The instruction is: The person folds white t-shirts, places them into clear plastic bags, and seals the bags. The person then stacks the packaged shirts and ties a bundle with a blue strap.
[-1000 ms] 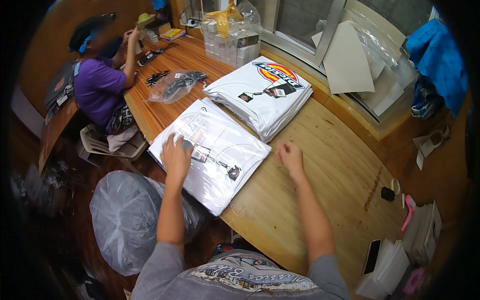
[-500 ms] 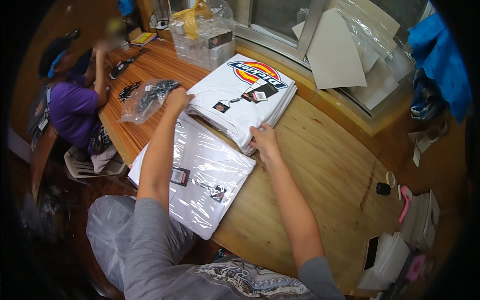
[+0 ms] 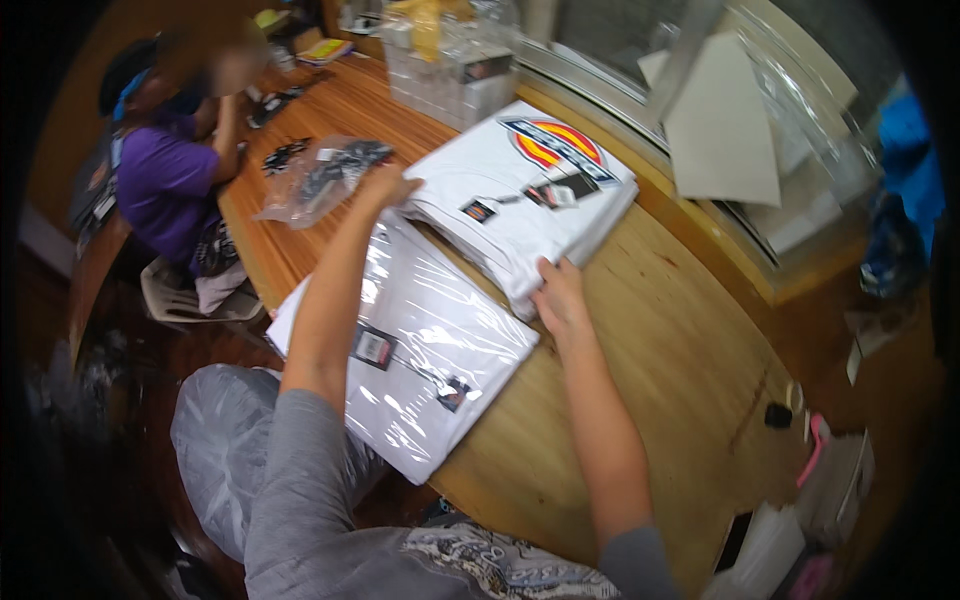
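Observation:
A stack of folded white T-shirts (image 3: 465,180) lies on the table, the top one with a red, yellow and blue print and black hang tags (image 3: 560,190). My left hand (image 3: 388,187) is closed on the top T-shirt's left corner. At its near right corner, my right hand (image 3: 561,295) pinches the same T-shirt, fingers over the edge and partly hidden. Nearer to me, under my left forearm, lies a folded white T-shirt in a shiny clear bag (image 3: 440,335), with a black tag (image 3: 374,346) showing through the plastic.
A clear bag of black tags (image 3: 325,180) lies left of the stack. Behind stand small white boxes in plastic (image 3: 450,85). A person in purple (image 3: 165,180) sits at the far left. Cardboard sheets (image 3: 720,125) lean at the window. A pink-handled tool (image 3: 814,450) lies near right.
The whole view has shifted, so the table and stack appear farther right. Both hands stay on the top T-shirt's corners, with little change in grip.

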`<state>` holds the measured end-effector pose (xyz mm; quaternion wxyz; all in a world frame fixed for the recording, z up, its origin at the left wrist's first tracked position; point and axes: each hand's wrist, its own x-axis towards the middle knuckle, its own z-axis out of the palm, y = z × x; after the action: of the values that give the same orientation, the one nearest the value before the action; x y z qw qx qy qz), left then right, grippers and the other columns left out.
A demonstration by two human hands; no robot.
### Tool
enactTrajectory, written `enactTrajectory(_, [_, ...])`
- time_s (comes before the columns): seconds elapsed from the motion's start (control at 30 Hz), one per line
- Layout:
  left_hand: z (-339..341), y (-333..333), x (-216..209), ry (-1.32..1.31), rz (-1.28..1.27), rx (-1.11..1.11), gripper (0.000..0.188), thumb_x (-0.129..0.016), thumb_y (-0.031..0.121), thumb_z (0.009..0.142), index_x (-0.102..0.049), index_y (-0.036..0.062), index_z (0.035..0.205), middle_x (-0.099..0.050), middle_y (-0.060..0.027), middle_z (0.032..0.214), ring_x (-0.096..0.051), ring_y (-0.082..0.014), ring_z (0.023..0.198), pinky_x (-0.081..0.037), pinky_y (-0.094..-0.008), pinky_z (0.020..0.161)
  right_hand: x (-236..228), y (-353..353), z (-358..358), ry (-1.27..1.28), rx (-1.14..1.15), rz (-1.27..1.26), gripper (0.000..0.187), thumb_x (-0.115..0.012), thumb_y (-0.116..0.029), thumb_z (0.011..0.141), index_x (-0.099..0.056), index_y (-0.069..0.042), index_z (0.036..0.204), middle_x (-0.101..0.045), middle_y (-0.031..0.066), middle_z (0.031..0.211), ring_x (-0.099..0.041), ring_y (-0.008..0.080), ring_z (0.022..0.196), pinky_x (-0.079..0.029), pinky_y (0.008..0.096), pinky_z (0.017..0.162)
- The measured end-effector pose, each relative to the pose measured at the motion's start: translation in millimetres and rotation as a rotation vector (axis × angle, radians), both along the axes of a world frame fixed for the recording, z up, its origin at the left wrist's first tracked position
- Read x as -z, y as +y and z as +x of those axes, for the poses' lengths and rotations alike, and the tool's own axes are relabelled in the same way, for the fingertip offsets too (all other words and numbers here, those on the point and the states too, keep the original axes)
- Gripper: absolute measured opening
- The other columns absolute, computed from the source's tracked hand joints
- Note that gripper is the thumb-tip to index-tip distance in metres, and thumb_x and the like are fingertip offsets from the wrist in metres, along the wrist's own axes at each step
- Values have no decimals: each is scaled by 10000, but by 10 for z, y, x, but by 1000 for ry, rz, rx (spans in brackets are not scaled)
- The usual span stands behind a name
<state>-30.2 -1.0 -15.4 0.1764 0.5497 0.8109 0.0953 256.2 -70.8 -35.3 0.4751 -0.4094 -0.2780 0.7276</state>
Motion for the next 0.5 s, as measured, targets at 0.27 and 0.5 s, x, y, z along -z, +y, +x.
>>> enactTrajectory(0.27, [268,-133,-180,199,262,41,416,-620,329,686,-541,0,928,-552,-206,935,-527,-336,895,-422,-385,763,-86,35,137,77,-131,-19,373,-406,1,821,-310,-41,1179,-447,125,1115,-494,246,971,-440,405,800])
enactTrajectory(0.5, [656,-677,-623,-24,628,253,280,-568,212,704,-515,-5,872,-550,-227,837,-535,-341,810,-420,-404,702,-106,-145,802,101,-212,94,458,-456,52,768,-302,-13,1195,-447,129,1131,-465,224,1019,-379,337,885])
